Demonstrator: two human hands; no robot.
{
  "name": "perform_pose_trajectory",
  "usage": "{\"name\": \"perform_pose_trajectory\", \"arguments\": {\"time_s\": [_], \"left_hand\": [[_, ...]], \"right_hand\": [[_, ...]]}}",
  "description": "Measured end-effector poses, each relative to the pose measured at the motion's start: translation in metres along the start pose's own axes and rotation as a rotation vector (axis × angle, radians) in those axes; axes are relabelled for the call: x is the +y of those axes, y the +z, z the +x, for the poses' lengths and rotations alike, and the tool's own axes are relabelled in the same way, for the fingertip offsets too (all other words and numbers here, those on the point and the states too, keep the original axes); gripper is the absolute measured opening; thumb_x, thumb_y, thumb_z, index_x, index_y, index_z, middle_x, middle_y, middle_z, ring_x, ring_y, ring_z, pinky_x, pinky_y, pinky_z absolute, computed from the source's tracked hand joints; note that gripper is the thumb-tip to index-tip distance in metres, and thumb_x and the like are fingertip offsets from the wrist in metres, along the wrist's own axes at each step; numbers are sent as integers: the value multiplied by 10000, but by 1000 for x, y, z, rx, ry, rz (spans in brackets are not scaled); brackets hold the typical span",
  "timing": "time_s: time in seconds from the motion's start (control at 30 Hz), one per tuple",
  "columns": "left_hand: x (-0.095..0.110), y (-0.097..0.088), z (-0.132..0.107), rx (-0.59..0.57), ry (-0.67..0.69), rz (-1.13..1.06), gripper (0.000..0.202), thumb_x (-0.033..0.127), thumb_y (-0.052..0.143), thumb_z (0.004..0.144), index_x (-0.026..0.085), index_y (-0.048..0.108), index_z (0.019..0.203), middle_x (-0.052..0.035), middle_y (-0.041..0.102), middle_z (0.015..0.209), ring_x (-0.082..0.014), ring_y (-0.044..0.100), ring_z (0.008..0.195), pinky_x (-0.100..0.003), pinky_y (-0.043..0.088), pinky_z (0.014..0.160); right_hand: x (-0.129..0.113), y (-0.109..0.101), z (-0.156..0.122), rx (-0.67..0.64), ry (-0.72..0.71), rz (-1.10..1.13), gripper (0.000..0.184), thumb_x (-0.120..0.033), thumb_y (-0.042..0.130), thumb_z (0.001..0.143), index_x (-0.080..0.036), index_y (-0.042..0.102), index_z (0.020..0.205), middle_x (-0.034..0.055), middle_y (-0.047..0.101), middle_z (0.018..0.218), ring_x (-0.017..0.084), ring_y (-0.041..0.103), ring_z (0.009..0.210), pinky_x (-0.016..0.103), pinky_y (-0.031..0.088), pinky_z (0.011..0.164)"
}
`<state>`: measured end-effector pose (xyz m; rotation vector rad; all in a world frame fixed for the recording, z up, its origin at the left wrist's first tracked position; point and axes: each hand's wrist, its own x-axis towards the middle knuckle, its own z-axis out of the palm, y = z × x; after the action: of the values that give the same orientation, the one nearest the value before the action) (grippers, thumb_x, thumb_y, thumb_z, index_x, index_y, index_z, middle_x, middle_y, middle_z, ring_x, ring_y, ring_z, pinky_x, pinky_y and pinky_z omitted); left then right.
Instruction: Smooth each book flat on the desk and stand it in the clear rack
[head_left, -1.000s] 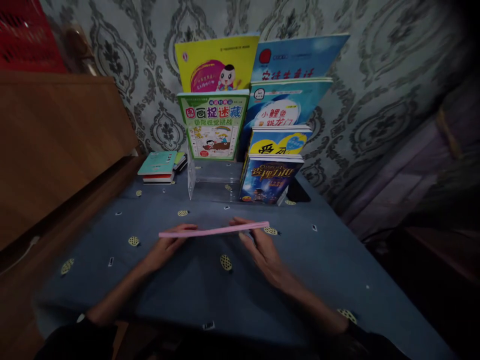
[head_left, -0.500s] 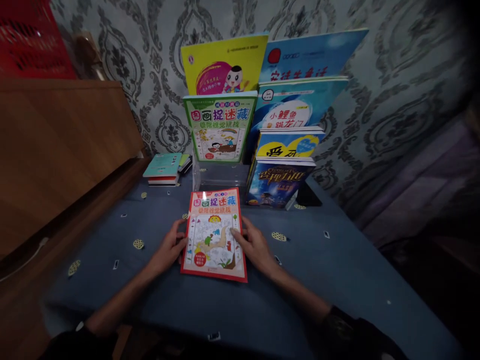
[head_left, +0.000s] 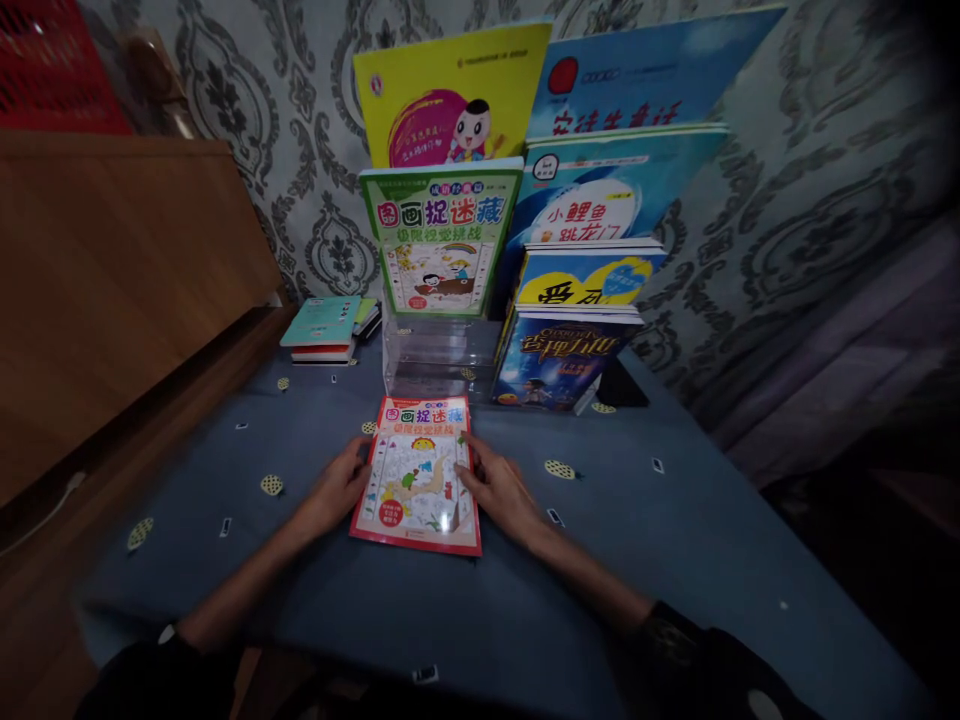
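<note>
A red-bordered picture book [head_left: 420, 480], its cover facing up, is held by its two side edges over the near half of the table. My left hand [head_left: 336, 487] grips the left edge, its fingers partly hidden by the book. On the right edge, my right hand [head_left: 501, 490] has its thumb over the cover and the other fingers at the side or beneath. Just beyond stands a clear plastic book rack [head_left: 439, 355]. A green-bordered book [head_left: 442, 255] leans in its left column, in front of a yellow book [head_left: 457, 85].
The rack's right column holds several books, among them a dark blue one [head_left: 562, 360] at the front and a tall blue one [head_left: 645, 75] behind. A small stack of books [head_left: 322, 325] lies at the table's back left. A wooden cabinet [head_left: 127, 290] stands left of the blue tablecloth [head_left: 600, 560].
The red-bordered book has tipped further back, so its cover looks shorter and a glare spot shows near the bottom. Both hands have kept their hold. The view has shifted slightly.
</note>
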<state>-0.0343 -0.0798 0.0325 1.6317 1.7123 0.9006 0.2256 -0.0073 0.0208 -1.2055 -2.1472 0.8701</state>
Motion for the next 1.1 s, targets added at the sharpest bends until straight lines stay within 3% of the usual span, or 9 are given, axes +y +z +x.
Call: {"name": "perform_pose_trajectory", "arguments": {"time_s": [0.17, 0.27, 0.4, 0.47, 0.57, 0.7, 0.9, 1.1], "left_hand": [[2, -2, 2, -16, 3, 291, 357, 261, 468, 916, 195, 529, 1262, -3, 656, 677, -189, 614, 581, -255, 386, 537], [9, -5, 4, -30, -33, 567, 295, 275, 467, 941, 218, 573, 1211, -46, 694, 739, -229, 667, 661, -276, 430, 583], [15, -6, 22, 13, 55, 826, 241, 242, 464, 952, 199, 614, 1136, -124, 708, 1059, -277, 679, 966, -357, 523, 778], [10, -4, 37, 20, 175, 814, 284, 203, 465, 946, 175, 603, 1193, -144, 655, 1238, -282, 619, 1145, -398, 512, 927], [-3, 1, 61, 44, 285, 711, 353, 199, 443, 964, 160, 568, 1292, -151, 596, 1365, -276, 556, 1255, -441, 466, 1043], [-13, 8, 79, 103, 326, 689, 361, 213, 437, 973, 152, 577, 1300, -153, 607, 1361, -290, 565, 1236, -479, 472, 1025], [-4, 15, 91, 84, 398, 764, 348, 160, 433, 955, 137, 618, 1248, -148, 644, 1281, -283, 605, 1110, -454, 502, 954], [2, 27, 105, 61, 502, 699, 371, 109, 442, 926, 154, 628, 1244, -117, 652, 1175, -257, 595, 1078, -424, 507, 976]], "right_hand": [[1, -3, -3, 22, -51, -217, 543, -290, 522, 923, -184, 470, 1453, 132, 678, 1234, 285, 678, 1018, 410, 555, 845], [4, -3, -4, 67, -96, -361, 492, -302, 560, 921, -219, 523, 1404, 117, 665, 1163, 291, 645, 1055, 400, 549, 838], [8, 0, -4, 110, -170, -421, 391, -287, 561, 930, -188, 604, 1305, 133, 663, 1191, 302, 611, 1078, 460, 515, 910], [11, 3, -4, 115, -186, -425, 355, -277, 549, 938, -166, 630, 1266, 153, 654, 1263, 316, 597, 1127, 485, 497, 938], [16, 5, -4, 126, -225, -416, 334, -261, 542, 939, -172, 650, 1242, 157, 648, 1310, 321, 583, 1185, 509, 475, 981], [22, 8, -4, 141, -280, -381, 352, -240, 536, 923, -171, 652, 1248, 166, 633, 1349, 320, 572, 1237, 532, 457, 1027], [26, 9, -3, 132, -295, -347, 383, -242, 528, 918, -165, 645, 1274, 183, 628, 1357, 331, 556, 1281, 575, 439, 1055], [23, 7, -4, 122, -273, -342, 383, -243, 526, 929, -164, 639, 1286, 178, 634, 1352, 324, 550, 1297, 576, 440, 1067]]}}
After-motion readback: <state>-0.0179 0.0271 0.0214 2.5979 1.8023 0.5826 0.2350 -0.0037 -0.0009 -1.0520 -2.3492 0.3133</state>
